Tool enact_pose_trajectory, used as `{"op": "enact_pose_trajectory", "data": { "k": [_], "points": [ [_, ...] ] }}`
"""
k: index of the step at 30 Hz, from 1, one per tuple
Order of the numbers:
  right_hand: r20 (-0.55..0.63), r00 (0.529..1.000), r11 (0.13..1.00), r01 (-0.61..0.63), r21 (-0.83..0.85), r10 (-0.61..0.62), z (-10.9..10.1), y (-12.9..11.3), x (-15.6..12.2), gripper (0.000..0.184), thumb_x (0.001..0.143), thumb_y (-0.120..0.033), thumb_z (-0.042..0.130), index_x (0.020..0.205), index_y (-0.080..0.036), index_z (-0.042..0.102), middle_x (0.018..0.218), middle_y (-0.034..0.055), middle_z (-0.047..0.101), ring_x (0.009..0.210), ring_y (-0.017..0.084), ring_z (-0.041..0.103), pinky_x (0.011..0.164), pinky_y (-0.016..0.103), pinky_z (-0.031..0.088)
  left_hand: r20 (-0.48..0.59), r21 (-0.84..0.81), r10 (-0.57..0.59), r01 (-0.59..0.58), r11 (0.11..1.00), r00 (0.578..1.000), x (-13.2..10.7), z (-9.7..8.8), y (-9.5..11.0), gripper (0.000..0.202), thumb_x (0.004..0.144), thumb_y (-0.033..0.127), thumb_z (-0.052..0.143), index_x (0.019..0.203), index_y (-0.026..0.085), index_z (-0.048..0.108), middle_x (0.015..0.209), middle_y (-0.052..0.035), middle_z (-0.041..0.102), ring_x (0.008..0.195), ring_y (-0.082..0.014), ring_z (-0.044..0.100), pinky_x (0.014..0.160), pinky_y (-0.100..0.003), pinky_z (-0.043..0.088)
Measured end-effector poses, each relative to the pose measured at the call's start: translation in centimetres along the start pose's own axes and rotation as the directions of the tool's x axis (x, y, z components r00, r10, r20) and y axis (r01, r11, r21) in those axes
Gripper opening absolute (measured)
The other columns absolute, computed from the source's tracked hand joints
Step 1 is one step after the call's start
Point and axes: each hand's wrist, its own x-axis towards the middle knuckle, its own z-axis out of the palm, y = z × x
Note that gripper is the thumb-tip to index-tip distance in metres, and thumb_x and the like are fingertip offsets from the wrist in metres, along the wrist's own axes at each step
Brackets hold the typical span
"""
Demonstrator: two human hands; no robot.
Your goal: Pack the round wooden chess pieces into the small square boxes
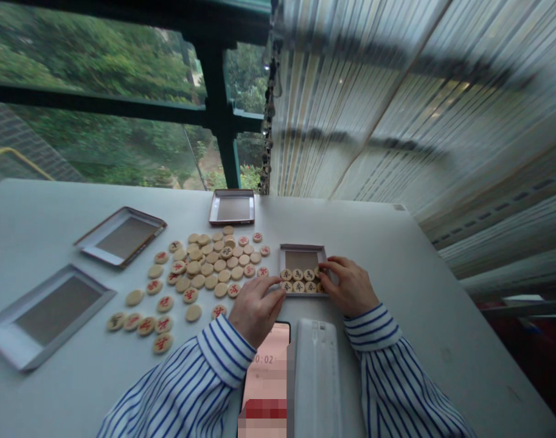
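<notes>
A small square box tray [302, 249] lies on the white table [54, 207] and holds two rows of round wooden chess pieces [298, 280] along its near side. My left hand [256, 307] rests at the tray's left near corner, its fingertips pinched on a piece at the row's left end. My right hand [350, 285] curls over the tray's right near corner, fingers bent onto the rows' right end. A loose heap of wooden chess pieces [214, 261] with red or dark characters spreads to the left of the tray.
Three more empty box trays lie on the table: one at the back middle [232, 207], one at the left back [121, 235], one at the near left [45, 313]. A phone [269, 365] and a white oblong case [318, 371] lie between my forearms. Window and blinds stand behind.
</notes>
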Motion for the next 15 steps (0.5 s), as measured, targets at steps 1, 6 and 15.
{"op": "enact_pose_trajectory", "data": {
  "k": [1,6,15],
  "points": [
    [0.0,1.0,1.0,0.001,-0.003,-0.001,0.01,0.03,-0.01,0.023,0.078,-0.031,0.05,0.094,-0.024,0.066,0.103,0.0059,0.062,0.095,0.02,0.055,0.084,0.036,0.04,0.0,-0.001,-0.001,0.001,1.0,1.0,-0.01,0.0,0.0,0.01,0.078,0.015,0.054,0.084,0.015,0.063,0.093,-0.0095,0.064,0.085,-0.021,0.058,0.071,-0.038,0.05],
    [-0.004,1.0,1.0,0.016,-0.018,-0.016,0.05,0.15,-0.04,0.023,0.078,-0.029,0.05,0.093,-0.025,0.067,0.103,0.0061,0.062,0.095,0.02,0.056,0.083,0.036,0.041,0.005,-0.005,-0.004,0.004,1.0,1.0,-0.07,0.07,-0.03,0.011,0.078,0.015,0.054,0.084,0.015,0.063,0.093,-0.0099,0.063,0.085,-0.0212,0.058,0.071,-0.038,0.051],
    [0.014,1.0,0.999,0.024,-0.023,-0.024,-0.06,0.24,-0.17,0.024,0.078,-0.029,0.049,0.093,-0.026,0.067,0.104,0.0058,0.061,0.096,0.02,0.055,0.084,0.036,0.04,-0.006,-0.017,-0.004,0.004,1.0,1.0,0.01,0.09,-0.03,0.01,0.078,0.015,0.055,0.084,0.015,0.063,0.092,-0.0098,0.064,0.085,-0.0205,0.058,0.072,-0.037,0.051]
  ]
}}
